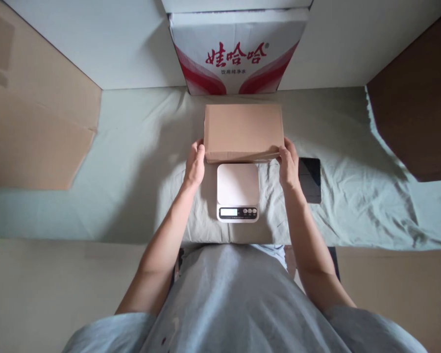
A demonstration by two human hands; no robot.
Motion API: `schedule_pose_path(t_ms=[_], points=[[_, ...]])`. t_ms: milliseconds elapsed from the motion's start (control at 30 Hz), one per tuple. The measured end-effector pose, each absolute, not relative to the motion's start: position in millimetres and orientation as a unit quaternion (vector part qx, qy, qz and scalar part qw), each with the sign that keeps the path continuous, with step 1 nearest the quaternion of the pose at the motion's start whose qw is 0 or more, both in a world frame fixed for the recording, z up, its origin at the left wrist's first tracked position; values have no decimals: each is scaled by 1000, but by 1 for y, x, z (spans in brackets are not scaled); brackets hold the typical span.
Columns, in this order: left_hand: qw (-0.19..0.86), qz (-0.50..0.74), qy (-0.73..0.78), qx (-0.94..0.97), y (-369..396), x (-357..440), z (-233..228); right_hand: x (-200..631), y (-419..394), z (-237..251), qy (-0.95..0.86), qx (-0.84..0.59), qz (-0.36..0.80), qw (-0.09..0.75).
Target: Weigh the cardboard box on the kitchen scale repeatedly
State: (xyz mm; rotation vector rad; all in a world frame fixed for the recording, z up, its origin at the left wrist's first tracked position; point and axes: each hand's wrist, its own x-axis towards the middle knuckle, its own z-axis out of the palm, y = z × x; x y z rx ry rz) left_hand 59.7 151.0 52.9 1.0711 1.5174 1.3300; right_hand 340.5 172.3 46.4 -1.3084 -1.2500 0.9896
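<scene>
In the head view, a small cardboard box [244, 128] lies between the person's two hands, just past the far edge of a white scale [238, 185]. The box is plain light brown, with no print on the faces in sight; it is rectangular, longer from left to right than from near to far. Its broad top looks flat and smooth, with crisp corners. Below it shows a thin strip of the near side, darker, with a fine seam or fold along it and a shadow towards the right corner. Whether its underside touches the green cloth [353, 211] cannot be told.

The left hand [195, 164] grips the near left corner, thumb against the side, the other fingers close together and partly hidden. The right hand [288, 164] pinches the near right corner, thumb in front and fingers along the right side.

The scale's display [229, 212] glows pale, its reading too faint to make out. A dark phone [310, 180] lies right of the right wrist. Beyond the box stands a white carton [237, 49] with red lettering.
</scene>
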Motion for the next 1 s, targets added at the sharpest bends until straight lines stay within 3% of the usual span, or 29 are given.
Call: schedule_pose_path(t_ms=[367,533,800,1000], points=[[430,523,615,404,145,49,41,342,166,47,-440,-586,443,517],[414,523,587,459,146,66,70,331,163,63,-510,-550,428,504],[373,539,582,482,86,63,140,331,103,142,-560,-554,327,522],[401,473,632,464,34,70,140,339,55,135,-548,-589,371,464]])
